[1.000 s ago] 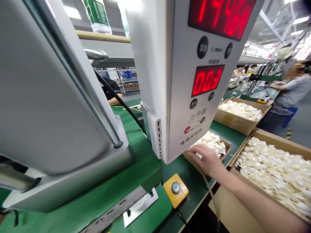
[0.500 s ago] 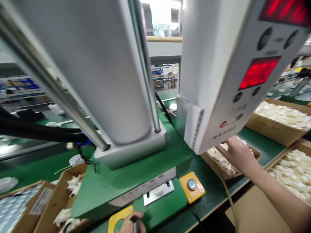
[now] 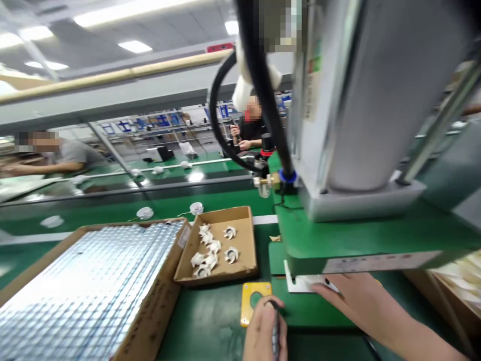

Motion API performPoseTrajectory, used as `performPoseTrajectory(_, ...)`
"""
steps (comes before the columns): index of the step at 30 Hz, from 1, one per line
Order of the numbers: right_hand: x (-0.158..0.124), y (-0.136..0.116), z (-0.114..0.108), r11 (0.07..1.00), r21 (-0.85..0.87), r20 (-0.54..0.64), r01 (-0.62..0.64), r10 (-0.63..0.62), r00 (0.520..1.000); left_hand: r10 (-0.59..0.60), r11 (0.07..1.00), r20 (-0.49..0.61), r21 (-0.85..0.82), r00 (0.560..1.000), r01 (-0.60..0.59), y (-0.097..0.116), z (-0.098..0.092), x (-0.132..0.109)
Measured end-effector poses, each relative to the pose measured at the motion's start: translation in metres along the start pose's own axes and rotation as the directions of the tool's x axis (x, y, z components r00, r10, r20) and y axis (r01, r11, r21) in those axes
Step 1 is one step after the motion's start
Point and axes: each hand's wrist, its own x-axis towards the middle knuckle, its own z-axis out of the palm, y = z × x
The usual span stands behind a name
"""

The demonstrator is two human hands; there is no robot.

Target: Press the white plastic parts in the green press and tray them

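Note:
My left hand (image 3: 265, 328) is closed around a dark grey, metallic rod-like part (image 3: 276, 333), just in front of a yellow button box (image 3: 246, 306) on the press's left. Under the green press head (image 3: 361, 235), my right hand (image 3: 353, 298) reaches in from the right, its fingers curled at the pale metal plate (image 3: 295, 285) on the green base. Whatever those fingertips may hold is hidden. Above stands the press's grey cylinder (image 3: 361, 100), flanked by metal rods.
Left of the press, a shallow cardboard box (image 3: 244, 220) contains several white impellers (image 3: 232, 254). Beside it, a larger box (image 3: 150, 321) is packed with silvery parts. White pieces fill a box (image 3: 462, 281) at right. Two people (image 3: 80, 153) work across the conveyor. Black hoses (image 3: 216, 110) hang beside the press.
My view has swung left. My right hand has moved from the box of white pieces to the plate under the press. The left hand still grips the rod-like part near the yellow button box.

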Motion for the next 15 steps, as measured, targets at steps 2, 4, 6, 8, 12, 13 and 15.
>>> performPoseTrajectory(2,-0.002,0.007,-0.004,0.997,0.032,0.010,0.075,-0.075,0.997,0.009,1.000,-0.005,-0.005,1.000,-0.009,-0.003,-0.001,0.002)
performPoseTrajectory(4,-0.004,0.013,-0.004,0.992,0.035,0.014,0.119,-0.119,0.993,0.020,1.000,-0.002,-0.011,1.000,-0.020,-0.005,-0.002,0.003)
performPoseTrajectory(6,-0.006,0.017,0.000,0.994,0.018,0.012,0.110,-0.111,0.994,0.030,0.999,0.001,-0.014,1.000,-0.030,-0.006,-0.002,0.004)
performPoseTrajectory(8,-0.009,0.019,0.004,0.994,0.013,0.025,0.108,-0.108,0.994,0.036,0.999,-0.001,-0.009,0.999,-0.036,-0.006,-0.003,0.005)
performPoseTrajectory(12,-0.009,0.013,0.005,0.981,0.109,-0.032,0.160,-0.157,0.987,0.030,1.000,-0.004,0.006,1.000,-0.030,-0.005,-0.007,0.004)
performPoseTrajectory(13,-0.007,0.009,0.003,0.982,0.131,-0.052,0.139,-0.134,0.990,0.026,1.000,-0.003,0.011,1.000,-0.026,-0.005,-0.008,0.003)
performPoseTrajectory(15,-0.001,0.000,-0.003,0.987,0.156,-0.064,0.046,-0.036,0.997,0.016,1.000,-0.002,0.026,1.000,-0.016,-0.003,-0.011,0.001)
